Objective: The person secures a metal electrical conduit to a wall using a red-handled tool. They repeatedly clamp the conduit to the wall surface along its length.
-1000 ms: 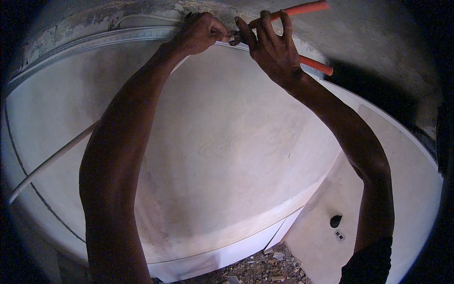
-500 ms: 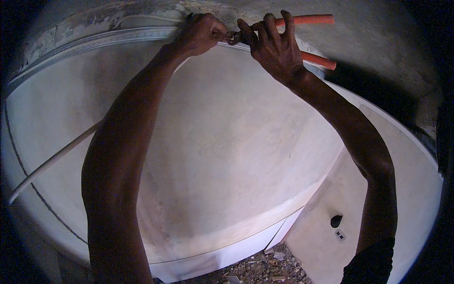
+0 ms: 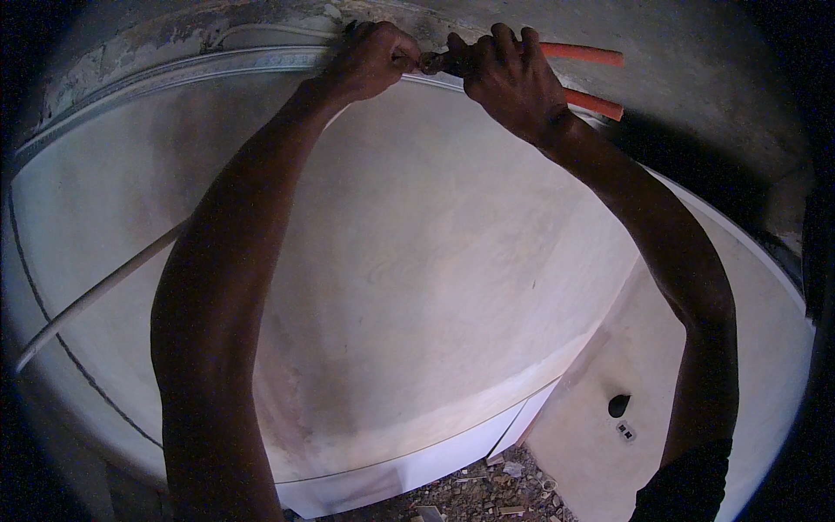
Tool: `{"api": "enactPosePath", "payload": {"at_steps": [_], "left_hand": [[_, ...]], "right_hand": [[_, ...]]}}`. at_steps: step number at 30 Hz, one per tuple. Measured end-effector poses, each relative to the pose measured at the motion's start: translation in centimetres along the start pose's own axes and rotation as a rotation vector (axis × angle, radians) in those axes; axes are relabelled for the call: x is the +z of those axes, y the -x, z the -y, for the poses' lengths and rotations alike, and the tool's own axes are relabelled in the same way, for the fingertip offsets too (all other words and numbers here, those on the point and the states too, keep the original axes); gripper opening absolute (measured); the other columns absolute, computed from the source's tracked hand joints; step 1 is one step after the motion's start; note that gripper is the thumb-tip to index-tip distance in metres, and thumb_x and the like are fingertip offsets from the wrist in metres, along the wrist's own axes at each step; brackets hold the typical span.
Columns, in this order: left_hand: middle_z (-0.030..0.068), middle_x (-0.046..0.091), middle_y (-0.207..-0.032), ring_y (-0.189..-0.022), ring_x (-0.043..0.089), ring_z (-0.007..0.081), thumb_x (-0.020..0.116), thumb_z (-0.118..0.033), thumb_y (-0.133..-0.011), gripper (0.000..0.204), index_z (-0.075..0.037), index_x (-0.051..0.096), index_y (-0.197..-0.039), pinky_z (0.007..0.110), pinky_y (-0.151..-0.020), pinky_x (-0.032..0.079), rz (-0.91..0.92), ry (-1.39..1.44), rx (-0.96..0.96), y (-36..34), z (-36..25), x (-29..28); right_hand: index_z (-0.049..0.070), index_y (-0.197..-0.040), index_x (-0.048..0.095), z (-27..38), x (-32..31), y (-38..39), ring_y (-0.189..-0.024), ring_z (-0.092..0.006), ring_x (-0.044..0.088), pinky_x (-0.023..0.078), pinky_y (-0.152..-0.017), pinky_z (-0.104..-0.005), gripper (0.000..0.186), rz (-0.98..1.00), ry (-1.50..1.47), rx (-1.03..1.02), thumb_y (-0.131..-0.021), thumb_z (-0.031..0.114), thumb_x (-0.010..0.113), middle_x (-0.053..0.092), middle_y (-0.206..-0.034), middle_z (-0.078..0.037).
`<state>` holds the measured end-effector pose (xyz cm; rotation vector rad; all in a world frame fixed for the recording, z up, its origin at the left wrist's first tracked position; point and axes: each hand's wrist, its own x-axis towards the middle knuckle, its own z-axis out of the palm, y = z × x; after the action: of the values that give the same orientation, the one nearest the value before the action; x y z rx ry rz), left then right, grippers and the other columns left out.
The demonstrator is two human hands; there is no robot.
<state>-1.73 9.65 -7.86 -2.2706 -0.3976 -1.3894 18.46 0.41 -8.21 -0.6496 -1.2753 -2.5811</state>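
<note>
Both arms reach up to the top of a pale wall (image 3: 417, 244). My right hand (image 3: 519, 91) is closed round a pair of pliers (image 3: 584, 54) with long orange handles. Their dark metal jaws point left, toward my other hand. My left hand (image 3: 374, 65) pinches with its fingertips just beside the jaws; what lies between those fingers is hidden. Both hands are over a light metal channel (image 3: 235, 63) that runs along the wall's upper edge.
A pale rod (image 3: 104, 280) slants across the left side, passing behind my left forearm. Low on the right-hand wall are a dark round fitting (image 3: 618, 405) and a small box (image 3: 625, 431). Rubble (image 3: 504, 496) covers the floor. The rough grey ceiling (image 3: 696, 78) is close above.
The plier handles have come closer together as my right hand squeezed. That hand shifted slightly right. My left hand stays almost where it was.
</note>
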Motion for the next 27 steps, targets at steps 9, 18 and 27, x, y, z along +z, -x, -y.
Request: {"api": "enactPosePath", "payload": {"at_steps": [9, 18, 27], "left_hand": [[0.0098, 0.067, -0.081, -0.072, 0.063, 0.0208, 0.071, -0.019, -0.078, 0.015, -0.006, 0.07, -0.085, 0.034, -0.07, 0.049, 0.011, 0.055, -0.019, -0.2, 0.9, -0.4], [0.0164, 0.069, -0.086, -0.08, 0.068, 0.0236, 0.07, -0.007, -0.078, 0.016, 0.002, 0.068, -0.091, 0.036, -0.074, 0.053, -0.027, 0.131, 0.0, -0.4, -0.1, 1.0], [0.0136, 0.07, -0.083, -0.076, 0.068, 0.0215, 0.068, -0.01, -0.08, 0.011, -0.003, 0.071, -0.088, 0.035, -0.072, 0.052, 0.017, 0.05, 0.023, 0.2, 0.0, -0.7]], "right_hand": [[-0.001, -0.097, 0.059, -2.3, -0.5, -2.1, -0.084, -0.0342, 0.065, 0.056, -0.068, -0.0453, 0.018, 0.534, -0.702, 0.137, -0.083, 0.007, 0.051, 0.061, -0.084, -0.018], [0.0, -0.095, 0.063, -4.4, 1.6, -2.1, -0.085, -0.0361, 0.062, 0.053, -0.076, -0.0415, 0.02, 0.752, -0.661, -0.125, -0.079, 0.009, 0.053, 0.057, -0.099, -0.021], [0.007, -0.138, 0.036, -0.4, 1.9, 0.6, -0.1, -0.0306, 0.055, 0.045, -0.082, -0.0527, 0.061, 0.144, -0.098, 0.087, -0.083, 0.019, 0.061, 0.06, -0.096, -0.016]]}}
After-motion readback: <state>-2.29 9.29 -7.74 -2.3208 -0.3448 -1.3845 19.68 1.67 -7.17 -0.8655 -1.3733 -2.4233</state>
